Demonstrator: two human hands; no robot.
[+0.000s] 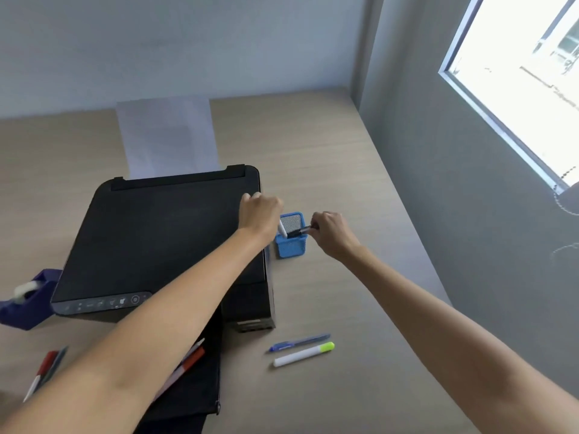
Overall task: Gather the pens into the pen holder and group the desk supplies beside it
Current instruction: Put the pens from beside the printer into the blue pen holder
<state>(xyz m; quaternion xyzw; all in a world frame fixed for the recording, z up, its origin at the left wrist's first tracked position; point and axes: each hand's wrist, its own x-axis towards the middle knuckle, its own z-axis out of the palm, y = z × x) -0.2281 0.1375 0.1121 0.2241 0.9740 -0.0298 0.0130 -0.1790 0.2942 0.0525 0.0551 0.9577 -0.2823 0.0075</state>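
A blue mesh pen holder point(291, 245) stands on the desk just right of a black printer. My left hand point(260, 214) is shut on a white pen point(283, 229) whose tip points down into the holder. My right hand point(332, 231) grips a black pen point(299, 231), its tip over the holder's rim. On the desk nearer me lie a blue pen point(299, 342) and a white marker with a yellow-green cap point(304, 353). A red pen and a dark pen point(47, 369) lie at the far left. A red-and-white pen point(188, 361) rests on the printer's output tray.
The black printer point(156, 242) fills the desk's middle, with white paper point(167, 139) standing in its rear feeder. A dark blue tape dispenser point(28, 302) sits at its left. A grey wall point(470, 214) with a window borders the desk on the right.
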